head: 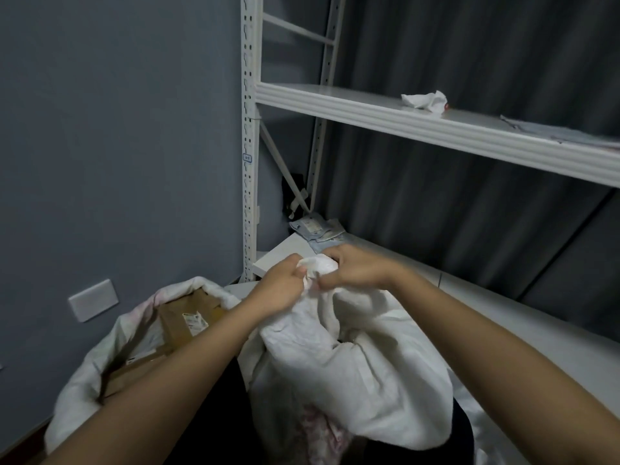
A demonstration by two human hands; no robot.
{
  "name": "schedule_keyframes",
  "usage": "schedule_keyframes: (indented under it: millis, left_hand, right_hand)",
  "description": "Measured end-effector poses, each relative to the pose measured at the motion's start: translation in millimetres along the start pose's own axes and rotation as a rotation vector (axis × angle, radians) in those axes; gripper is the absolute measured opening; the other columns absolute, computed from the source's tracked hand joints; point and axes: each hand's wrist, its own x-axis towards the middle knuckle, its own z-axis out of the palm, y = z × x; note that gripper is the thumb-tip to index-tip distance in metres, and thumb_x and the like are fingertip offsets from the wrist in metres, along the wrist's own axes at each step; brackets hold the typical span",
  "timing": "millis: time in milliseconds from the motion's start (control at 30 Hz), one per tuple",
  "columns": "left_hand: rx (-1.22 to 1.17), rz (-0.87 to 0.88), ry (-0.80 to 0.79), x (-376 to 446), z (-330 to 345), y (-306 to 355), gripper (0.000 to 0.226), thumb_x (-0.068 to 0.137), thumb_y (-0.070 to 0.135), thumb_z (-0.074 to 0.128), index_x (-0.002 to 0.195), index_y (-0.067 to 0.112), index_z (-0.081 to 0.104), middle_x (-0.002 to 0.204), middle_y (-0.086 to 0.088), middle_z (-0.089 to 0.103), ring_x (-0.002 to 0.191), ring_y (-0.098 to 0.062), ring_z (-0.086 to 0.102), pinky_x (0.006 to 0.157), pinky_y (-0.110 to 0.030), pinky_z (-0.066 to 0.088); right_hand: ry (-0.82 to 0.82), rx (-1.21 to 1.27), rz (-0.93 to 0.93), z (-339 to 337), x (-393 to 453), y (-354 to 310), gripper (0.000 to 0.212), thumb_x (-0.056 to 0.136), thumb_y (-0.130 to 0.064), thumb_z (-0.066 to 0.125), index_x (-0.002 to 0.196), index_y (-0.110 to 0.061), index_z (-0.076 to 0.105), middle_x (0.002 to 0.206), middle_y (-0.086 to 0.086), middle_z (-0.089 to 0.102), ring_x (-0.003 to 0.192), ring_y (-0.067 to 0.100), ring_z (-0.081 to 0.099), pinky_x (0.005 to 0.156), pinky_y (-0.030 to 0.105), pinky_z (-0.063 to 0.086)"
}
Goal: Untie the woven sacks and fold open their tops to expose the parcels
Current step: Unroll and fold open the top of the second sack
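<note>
Light: I see a dim, bluish room.
Blur: my view smears on both hands.
Edges: the shelf [436, 129] bows with wide-angle distortion.

A blue-grey wall [117, 129] fills the left side, dim and evenly lit, with a pale blank wall plate [93, 300] low on it. Beside it stands a white metal rack: a perforated upright [249, 135] and a ribbed upper shelf [419, 125] running off to the right. A crumpled white tissue [425, 101] lies on that shelf. Behind the rack hangs a dark pleated curtain [469, 45]. A lower shelf [278, 256] sits near the corner.
</note>
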Motion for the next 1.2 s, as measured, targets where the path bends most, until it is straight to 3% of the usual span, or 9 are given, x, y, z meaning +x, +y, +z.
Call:
schedule_keyframes:
  millis: [100,200,367,567,733,833,933,1033,1200]
  left_hand:
    - [-0.223,-0.168,0.001,2.1,-9.8,-1.8,0.042,0.100,0.040,0.030,0.072,0.019,0.054,0.078,-0.003,0.057,0.071,-0.019,0.054,0.069,-0.032,0.038]
    - [0.005,-0.124,-0.051,-2.3,-16.0,-2.2,0.070,0.089,0.072,0.016,0.062,0.018,0.052,0.064,-0.001,0.055,0.061,-0.019,0.053,0.065,-0.032,0.040]
    - [0.230,0.178,0.025,-7.6,-2.9,1.2,0.045,0.094,0.059,0.027,0.084,0.023,0.053,0.081,0.006,0.055,0.085,-0.020,0.056,0.071,-0.035,0.043]
    - [0.099,0.020,-0.164,1.6,-16.7,-6.0,0.063,0.089,0.071,0.017,0.084,0.023,0.057,0.084,0.004,0.058,0.086,-0.018,0.057,0.083,-0.035,0.045]
    - [0.107,0.099,-0.243,-1.8,-13.7,10.4,0.059,0.095,0.060,0.027,0.102,0.017,0.067,0.103,0.000,0.067,0.099,-0.018,0.060,0.088,-0.033,0.045]
    - [-0.056,-0.075,-0.280,0.9,-28.9,-1.0,0.059,0.091,0.066,0.030,0.113,0.025,0.067,0.116,0.007,0.062,0.106,-0.013,0.056,0.094,-0.031,0.043]
    - [0.222,-0.027,-0.246,0.9,-18.3,2.2,0.063,0.093,0.065,0.020,0.097,0.019,0.063,0.108,-0.005,0.065,0.100,-0.022,0.059,0.094,-0.038,0.045]
    - [0.153,0.018,-0.203,-2.2,-10.9,13.5,0.058,0.098,0.056,0.024,0.101,0.015,0.065,0.098,-0.004,0.065,0.093,-0.021,0.060,0.081,-0.031,0.044]
    - [0.174,-0.098,-0.265,-0.4,-30.9,7.6,0.080,0.089,0.071,0.018,0.120,0.010,0.060,0.124,-0.008,0.059,0.115,-0.026,0.055,0.097,-0.035,0.039]
  right_hand:
    - [0.062,-0.209,-0.009,-2.9,-4.6,6.0,0.036,0.067,-0.046,0.080,0.084,-0.020,0.060,0.078,-0.007,0.061,0.074,0.013,0.058,0.066,0.032,0.044]
    - [0.069,-0.132,0.068,3.2,-8.6,5.3,0.033,0.070,-0.049,0.078,0.075,-0.020,0.062,0.065,-0.008,0.057,0.061,0.010,0.053,0.057,0.027,0.038]
    - [-0.001,0.199,0.137,12.5,-11.2,3.5,0.040,0.069,-0.037,0.082,0.094,-0.010,0.067,0.076,-0.004,0.060,0.071,0.012,0.055,0.065,0.027,0.040]
    - [0.096,-0.236,0.031,4.2,-10.4,13.5,0.048,0.074,-0.063,0.068,0.068,-0.017,0.055,0.067,-0.003,0.055,0.064,0.016,0.051,0.064,0.036,0.043]
    - [0.097,0.134,-0.058,15.5,-10.1,8.1,0.028,0.074,-0.043,0.077,0.096,-0.025,0.072,0.097,0.001,0.070,0.088,0.011,0.062,0.086,0.032,0.048]
    - [0.050,-0.003,-0.045,3.6,-12.2,15.5,0.035,0.081,-0.054,0.068,0.088,-0.020,0.066,0.082,-0.001,0.063,0.073,0.008,0.056,0.071,0.029,0.043]
    - [0.062,-0.020,-0.033,12.6,-13.1,15.0,0.044,0.084,-0.052,0.064,0.079,-0.009,0.064,0.071,0.003,0.060,0.064,0.010,0.052,0.063,0.029,0.040]
    - [-0.119,0.188,-0.003,14.3,-17.0,4.5,0.033,0.085,-0.040,0.069,0.109,-0.018,0.067,0.103,-0.007,0.069,0.091,0.001,0.061,0.079,0.015,0.045]
    - [-0.026,-0.198,0.060,-5.5,-16.2,15.5,0.040,0.069,-0.059,0.075,0.077,-0.021,0.064,0.069,-0.009,0.058,0.067,0.012,0.054,0.063,0.030,0.040]
